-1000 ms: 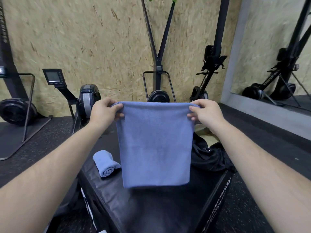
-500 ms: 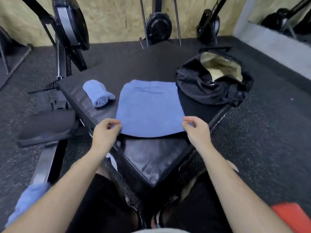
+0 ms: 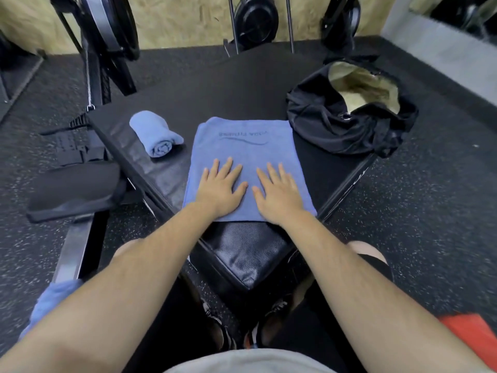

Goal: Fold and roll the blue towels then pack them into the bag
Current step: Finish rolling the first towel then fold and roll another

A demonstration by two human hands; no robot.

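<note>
Left hand (image 3: 219, 189), right hand (image 3: 279, 193) flat on towel (image 3: 242, 142) edge.

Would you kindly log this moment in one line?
towel: laid flat, unrolled | left hand: pressing it | right hand: pressing it | rolled towel: beside it | bag: open

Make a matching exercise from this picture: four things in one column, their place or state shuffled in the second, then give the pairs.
Things
1. rolled towel
2. flat towel
3. bag
4. left hand

Place or state
A. mouth open, pale lining showing, at the far right of the black box
B. near the box's left edge, no hand on it
C. fingers straight, pressing on cloth beside the right hand
D. spread out mid-box, lettering at its far end

Pairs: 1-B, 2-D, 3-A, 4-C
</note>
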